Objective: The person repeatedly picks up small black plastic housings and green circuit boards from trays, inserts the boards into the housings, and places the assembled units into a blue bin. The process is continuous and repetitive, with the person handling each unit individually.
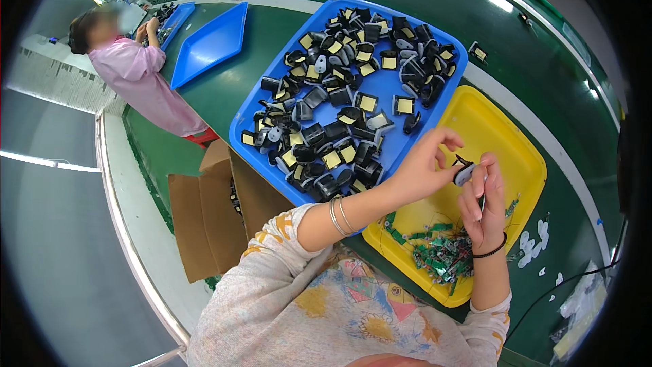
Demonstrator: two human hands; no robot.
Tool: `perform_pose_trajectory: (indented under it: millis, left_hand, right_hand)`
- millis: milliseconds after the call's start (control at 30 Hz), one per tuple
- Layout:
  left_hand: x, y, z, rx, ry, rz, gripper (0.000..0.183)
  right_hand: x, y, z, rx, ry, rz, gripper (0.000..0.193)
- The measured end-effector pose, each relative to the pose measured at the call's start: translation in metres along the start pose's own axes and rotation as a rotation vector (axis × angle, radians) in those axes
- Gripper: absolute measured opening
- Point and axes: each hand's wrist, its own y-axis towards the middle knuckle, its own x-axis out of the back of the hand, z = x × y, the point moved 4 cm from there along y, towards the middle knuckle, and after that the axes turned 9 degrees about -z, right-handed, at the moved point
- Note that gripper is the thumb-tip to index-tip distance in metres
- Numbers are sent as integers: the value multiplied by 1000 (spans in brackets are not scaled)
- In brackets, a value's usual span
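Observation:
Over the yellow tray (528,156), my two hands come together around one small black-and-grey plastic housing (464,174). My left hand (428,164) holds it from the left, its thumb against the piece and its fingers curled above. From the other side my right hand (483,198) grips it with bent fingertips. Similar black housings with yellow square patches (367,102) fill much of the large blue tray (285,75). Small green circuit boards with thin wires (441,257) lie heaped at the near end of the yellow tray, beside my right wrist.
White plastic pieces (530,245) and a clear bag (583,302) lie at the right on the green table. An open cardboard box (197,224) stands left, below the table edge. Farther left, a co-worker in a pink smock (132,71) sits near another blue tray (210,44).

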Motion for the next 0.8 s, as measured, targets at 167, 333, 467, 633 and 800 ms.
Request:
perform_pose_trajectory:
  millis: [167,333,467,633,800]
  left_hand:
    - [2,-4,-6,265,-44,171,10]
    - [-9,-13,16,248,-266,299,20]
    - [2,-10,5,346,-222,149,20]
    - [15,-4,-3,245,-232,-112,15]
    - [11,-7,-3,219,-250,-54,19]
  right_hand:
    - [0,-1,-8,-5,-21,82,30]
    - [0,-9,-13,-132,-63,236,30]
    - [9,-4,-1,-205,-62,59,29]
    - [0,3,11,160,-509,-45,34]
    - [-3,-9,13,249,-701,-2,34]
